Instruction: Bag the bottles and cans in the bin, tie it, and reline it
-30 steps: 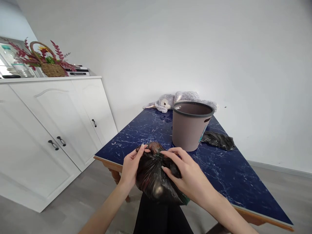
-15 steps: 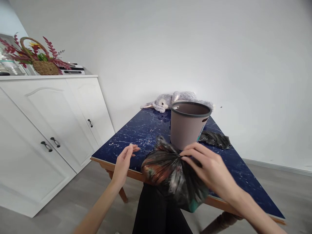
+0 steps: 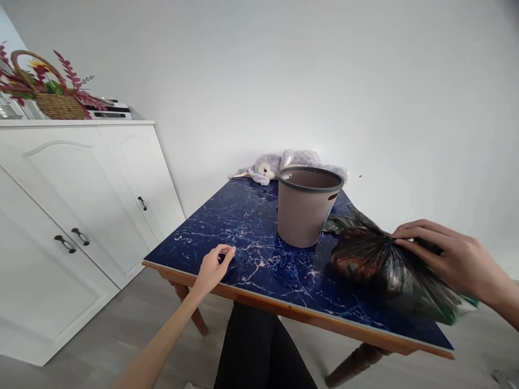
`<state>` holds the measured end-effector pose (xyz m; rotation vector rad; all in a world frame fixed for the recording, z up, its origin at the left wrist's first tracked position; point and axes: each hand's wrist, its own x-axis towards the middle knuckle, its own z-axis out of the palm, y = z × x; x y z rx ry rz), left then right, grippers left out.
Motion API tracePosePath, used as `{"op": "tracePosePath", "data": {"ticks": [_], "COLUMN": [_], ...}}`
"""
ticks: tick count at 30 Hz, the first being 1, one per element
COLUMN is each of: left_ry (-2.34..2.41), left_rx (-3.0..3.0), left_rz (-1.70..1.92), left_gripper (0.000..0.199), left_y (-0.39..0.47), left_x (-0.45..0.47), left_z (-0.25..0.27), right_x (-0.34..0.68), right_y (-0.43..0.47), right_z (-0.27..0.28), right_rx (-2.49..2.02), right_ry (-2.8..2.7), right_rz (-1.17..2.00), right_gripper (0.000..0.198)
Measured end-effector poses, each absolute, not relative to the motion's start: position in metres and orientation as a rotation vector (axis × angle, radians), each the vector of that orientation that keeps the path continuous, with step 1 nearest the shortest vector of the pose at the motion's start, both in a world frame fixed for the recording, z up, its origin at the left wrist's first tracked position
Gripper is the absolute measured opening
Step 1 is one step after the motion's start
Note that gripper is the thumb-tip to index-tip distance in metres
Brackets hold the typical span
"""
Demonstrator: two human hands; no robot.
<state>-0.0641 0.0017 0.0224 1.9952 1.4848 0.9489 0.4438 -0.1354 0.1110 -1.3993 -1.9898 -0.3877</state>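
My right hand (image 3: pixel 450 251) is closed on the gathered neck of a black garbage bag (image 3: pixel 377 265), fingers and thumb pinching it. The bag is full and bulging, with reddish and green contents showing through the thin plastic. It hangs over the right front part of the table. My left hand (image 3: pixel 217 265) is at the front edge of the table, holding nothing, its fingers loosely curled with a gap inside the thumb. A grey-brown trash can (image 3: pixel 302 216) with a dark rim stands upright on the table between my hands, farther back.
The table (image 3: pixel 227 216) has a blue marble-patterned top and wooden edge. A grey plush toy (image 3: pixel 265 167) lies against the wall behind the trash can. Dark plastic (image 3: pixel 338 222) lies beside the can, partly hidden by the bag. White cabinets (image 3: pixel 93 183) at left carry a flower basket (image 3: pixel 60 106).
My right hand has carried the garbage bag rightward, from in front of the trash can to the table's right side. My left hand has curled its fingers. The view has shifted slightly.
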Motion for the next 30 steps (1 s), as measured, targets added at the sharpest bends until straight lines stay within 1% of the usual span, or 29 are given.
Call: {"op": "tracePosePath", "data": {"ticks": [5, 11, 14, 18, 22, 25, 30], "left_ry": [1.500, 1.499, 1.502, 1.508, 1.538, 1.581, 1.596], "left_rx": [2.037, 2.075, 2.087, 2.080, 2.075, 2.099, 2.122], "left_rz": [0.945, 0.971, 0.981, 0.984, 0.984, 0.979, 0.953], "left_gripper": [0.052, 0.048, 0.049, 0.049, 0.049, 0.050, 0.050], "left_y": [0.004, 0.002, 0.000, -0.001, -0.001, -0.001, -0.004], "left_x": [-0.065, -0.063, -0.063, -0.061, -0.060, -0.059, -0.059], "left_z": [0.018, 0.018, 0.019, 0.019, 0.018, 0.018, 0.018], "right_x": [0.466, 0.453, 0.442, 0.417, 0.379, 0.353, 0.321], "right_y": [-0.119, -0.117, -0.124, -0.146, -0.178, -0.196, -0.193], "right_z": [0.093, 0.078, 0.078, 0.084, 0.081, 0.062, 0.019], "right_rx": [-1.416, -1.470, -1.475, -1.497, -1.437, -1.334, -1.309], "right_ry": [-1.932, -1.943, -1.956, -1.858, -1.715, -1.783, -1.964], "right_rz": [-0.373, -0.291, -0.322, -0.466, -0.529, -0.395, 0.061], "right_gripper": [0.036, 0.039, 0.036, 0.034, 0.024, 0.019, 0.023]}}
